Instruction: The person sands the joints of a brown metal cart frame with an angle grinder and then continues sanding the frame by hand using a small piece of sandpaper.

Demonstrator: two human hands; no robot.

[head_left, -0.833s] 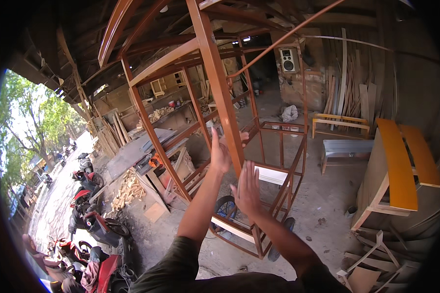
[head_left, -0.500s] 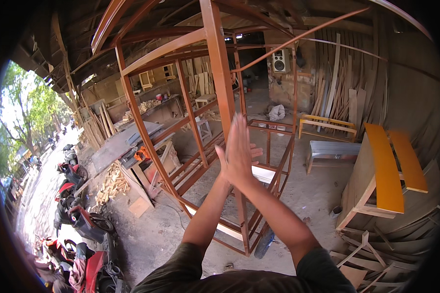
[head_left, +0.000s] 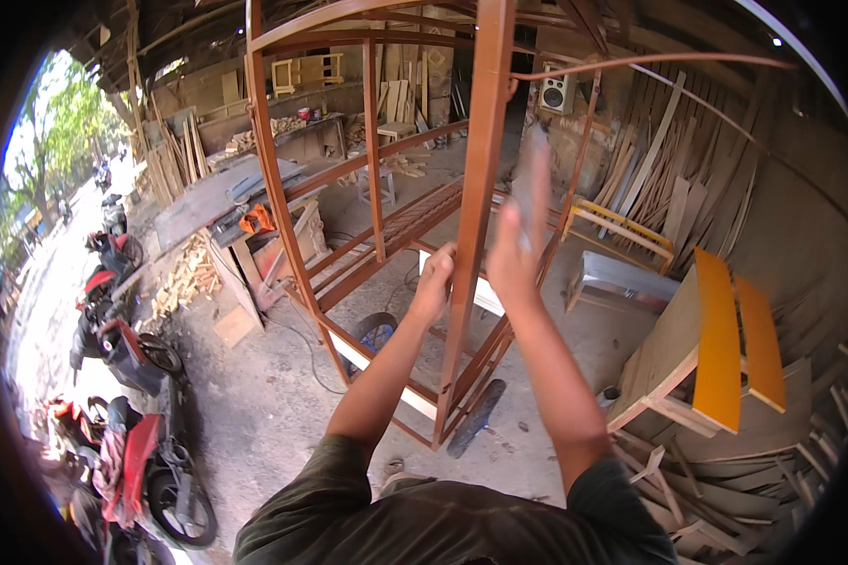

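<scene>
A tall reddish-brown post (head_left: pixel 479 169) stands upright in front of me, the near corner of an open brown frame (head_left: pixel 372 151). Curled fingers of my left hand (head_left: pixel 433 282) close on the post's left edge, at about mid-height. Just right of the post, my right hand (head_left: pixel 516 259) points upward with its fingers straight and its palm turned toward the post. A thin grey sheet (head_left: pixel 534 169) seems to lie along that palm, but motion blurs it and its exact kind is unclear. A gap shows between this hand and the post.
Parked motorbikes (head_left: pixel 160 443) line the left side. A cluttered workbench (head_left: pixel 226 212) stands beyond the frame's left side. To the right are a wooden piece with orange panels (head_left: pixel 716 348) and scrap boards (head_left: pixel 725 490). A dark wheel-like object (head_left: pixel 478 419) lies by the frame's foot.
My hands, close together at the post before, have parted. The left now grips the post's left edge; the right has moved to its right. The whole view has shifted.
</scene>
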